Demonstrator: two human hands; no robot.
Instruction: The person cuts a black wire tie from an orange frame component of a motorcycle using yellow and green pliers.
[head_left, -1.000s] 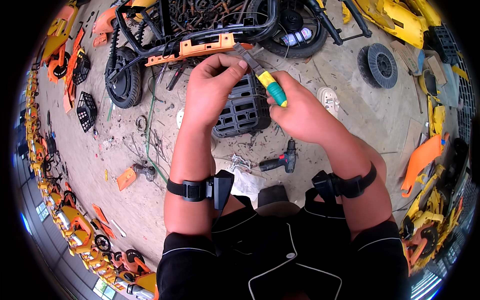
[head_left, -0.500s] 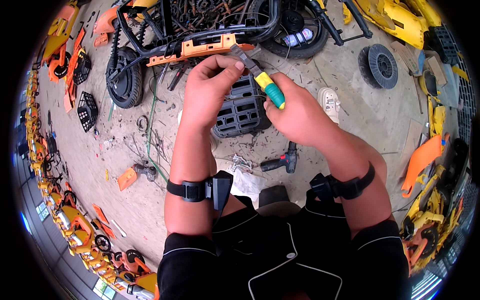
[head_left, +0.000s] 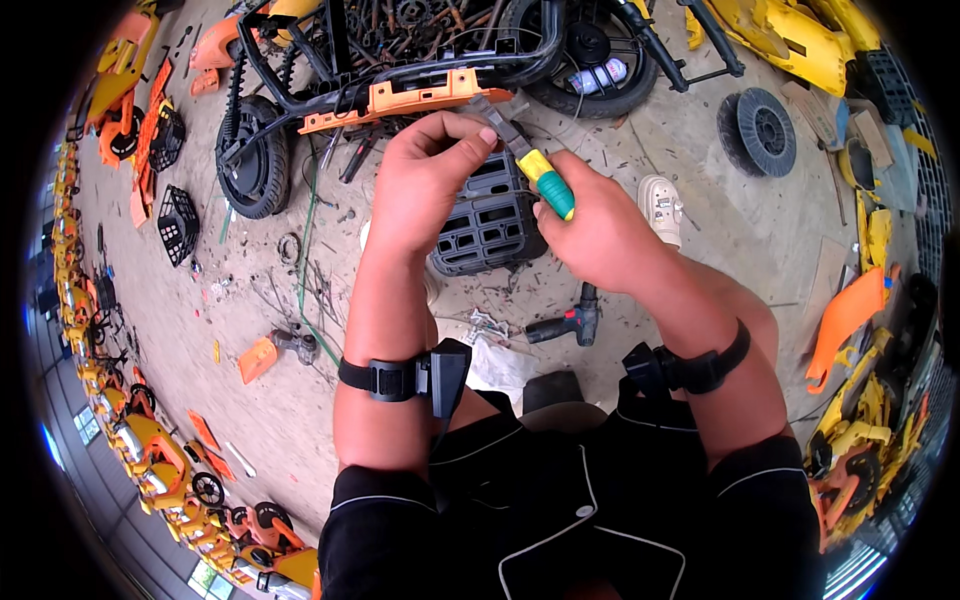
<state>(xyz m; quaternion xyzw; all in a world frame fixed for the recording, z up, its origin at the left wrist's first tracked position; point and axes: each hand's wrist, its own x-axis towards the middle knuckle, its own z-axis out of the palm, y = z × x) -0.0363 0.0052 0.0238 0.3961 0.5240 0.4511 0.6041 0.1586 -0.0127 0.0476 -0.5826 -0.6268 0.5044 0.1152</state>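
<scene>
clearly, a yellow-and-green tool (head_left: 533, 163) was held up over a littered floor (head_left: 740, 250)

the right hand (head_left: 605, 215) was wrapped round the handle, with the grey metal head slanting up past the left hand (head_left: 430, 175). that left hand had thumb and forefinger brought together right by the metal; whether they gripped it, or pinched something thin, could not be told. beneath, a black crate (head_left: 490, 222) lay on the floor, with a drill (head_left: 570, 322) nearer the person. beyond stood a black frame (head_left: 553, 35) with an orange panel (head_left: 430, 95), and orange bikes (head_left: 150, 460) lined the floor's left edge.

the likeliest trouble, judging by the pose, was a nicked left thumb: its tip sat so near the metal that a slip of the right hand could have driven one into the other. a slack hold on the handle could also have dropped the tool onto the crate, and any small piece let go might have been lost among the floor's scraps.

much was hard to make out. the left hand's other fingers were largely hidden, the metal tip blended into the clutter behind, the hands screened part of the crate, and the frame was cut off at the top.
</scene>
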